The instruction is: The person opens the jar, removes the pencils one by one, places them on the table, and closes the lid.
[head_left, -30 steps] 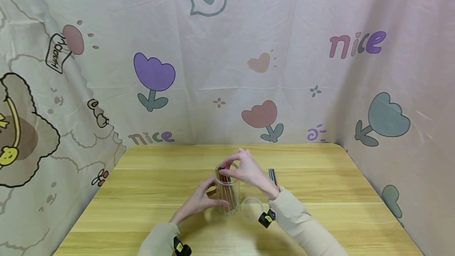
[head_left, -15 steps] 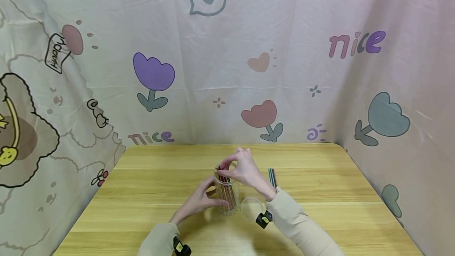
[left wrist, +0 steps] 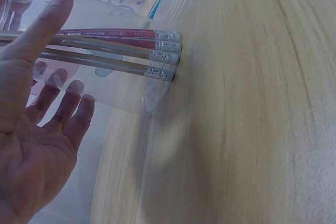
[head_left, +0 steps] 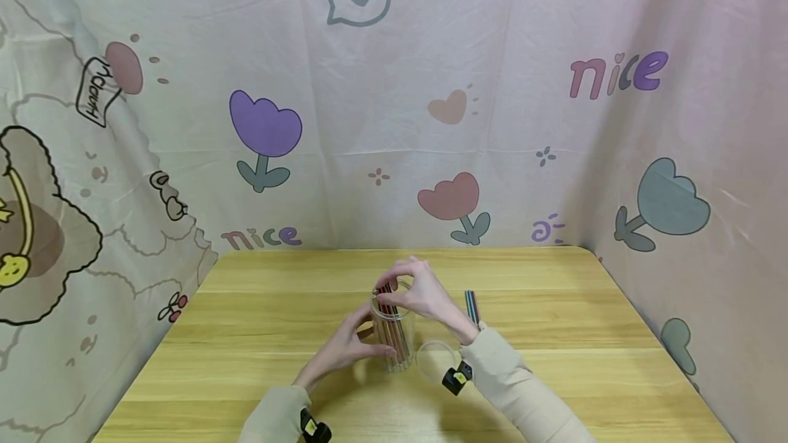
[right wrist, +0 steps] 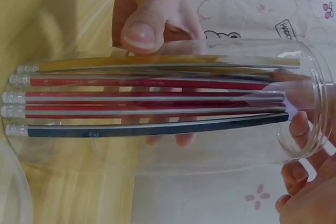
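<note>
A clear cylindrical jar (head_left: 406, 340) stands on the table, holding several pencils (right wrist: 157, 81) in red, dark blue and yellowish brown. Their eraser ends point down at the jar's bottom, as the left wrist view shows. My left hand (head_left: 345, 344) grips the jar's side, thumb in front and fingers behind. At the mouth, my right hand (head_left: 425, 291) reaches over the rim and pinches the upper ends of pencils between thumb and fingers. Some of those fingertips show through the jar wall in the right wrist view.
A clear round lid (head_left: 436, 361) lies on the table just right of the jar. Behind the right wrist lie a few more pencils (head_left: 472, 306), partly hidden by it. A printed curtain (head_left: 369, 210) hangs along the table's back edge and sides.
My right hand has shifted slightly left at the jar's mouth, and its forearm has drawn a little left. The left hand and the jar stay in place.
</note>
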Tool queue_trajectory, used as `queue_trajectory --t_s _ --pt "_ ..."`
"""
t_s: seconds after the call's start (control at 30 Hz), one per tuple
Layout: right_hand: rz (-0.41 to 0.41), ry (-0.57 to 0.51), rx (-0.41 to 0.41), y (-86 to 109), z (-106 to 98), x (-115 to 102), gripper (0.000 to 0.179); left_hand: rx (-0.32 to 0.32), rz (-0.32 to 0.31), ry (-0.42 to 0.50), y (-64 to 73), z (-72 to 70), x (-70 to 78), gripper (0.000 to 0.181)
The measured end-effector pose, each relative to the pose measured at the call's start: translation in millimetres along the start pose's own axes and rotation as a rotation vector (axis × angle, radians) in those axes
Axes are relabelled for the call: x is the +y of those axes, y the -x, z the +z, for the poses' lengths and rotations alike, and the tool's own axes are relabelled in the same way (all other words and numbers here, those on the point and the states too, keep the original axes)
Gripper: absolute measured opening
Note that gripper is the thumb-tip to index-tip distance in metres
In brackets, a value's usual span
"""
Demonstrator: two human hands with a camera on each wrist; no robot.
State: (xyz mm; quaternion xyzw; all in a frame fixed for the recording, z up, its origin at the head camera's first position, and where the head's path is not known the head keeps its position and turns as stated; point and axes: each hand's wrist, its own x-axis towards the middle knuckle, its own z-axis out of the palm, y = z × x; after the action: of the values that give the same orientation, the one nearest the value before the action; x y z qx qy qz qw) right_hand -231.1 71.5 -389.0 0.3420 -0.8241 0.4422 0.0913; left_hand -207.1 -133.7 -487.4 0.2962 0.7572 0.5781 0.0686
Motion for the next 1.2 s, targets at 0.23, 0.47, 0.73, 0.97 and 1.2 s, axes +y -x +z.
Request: queue_trajectory --t_s 0.23,0.47,0.73,0.97,1.2 --pt "-0.080 -0.024 0.013 -0.2 1.1 4.4 0.019 -0.002 -0.009 0.003 -0.7 0.2 0.2 0.081" --pt "-0.067 -0.037 -0.005 -0.5 0.8 4.5 0.019 -0.003 -0.016 0.006 -1.1 0.3 -0.4 0.082" --pt "-0.061 -0.039 -0.021 -1.7 1.3 4.1 0.021 -0.003 -0.014 0.009 -1.6 0.2 -0.2 0.081" --pt "-0.079 -0.045 -0.063 -1.7 -1.3 4.9 0.017 -0.008 0.002 0.026 -1.7 0.0 -0.4 0.080" --pt "-0.037 -0.085 -0.128 -1.0 -5.7 4.2 0.011 -0.010 0.009 0.039 -1.1 0.1 -0.8 0.083"
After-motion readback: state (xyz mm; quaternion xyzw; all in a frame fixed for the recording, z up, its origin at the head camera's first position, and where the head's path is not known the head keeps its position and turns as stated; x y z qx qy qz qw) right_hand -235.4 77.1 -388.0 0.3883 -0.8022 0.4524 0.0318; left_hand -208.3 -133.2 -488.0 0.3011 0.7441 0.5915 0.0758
